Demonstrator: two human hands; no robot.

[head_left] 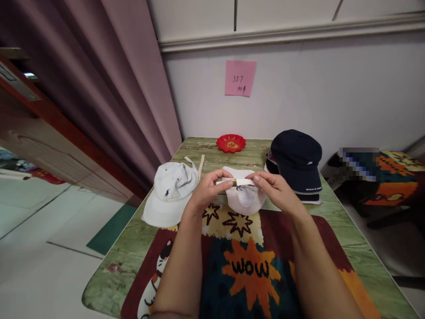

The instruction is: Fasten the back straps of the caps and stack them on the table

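A white baseball cap is between my hands over the table, its back strap stretched across toward me. My left hand pinches the strap's left end beside a small brass-coloured buckle. Thumb and fingers of my right hand grip the strap at its right side. Close by on the left lies another white cap with a small dark blue logo, its strap ends undone and sticking up. To the right, a navy cap tops a stack of caps.
A red scalloped dish stands at the table's back edge. Under my forearms spreads a colourful mat with "WOW" lettering on the green wood-patterned table. A pink note is stuck to the wall; a purple curtain hangs at left.
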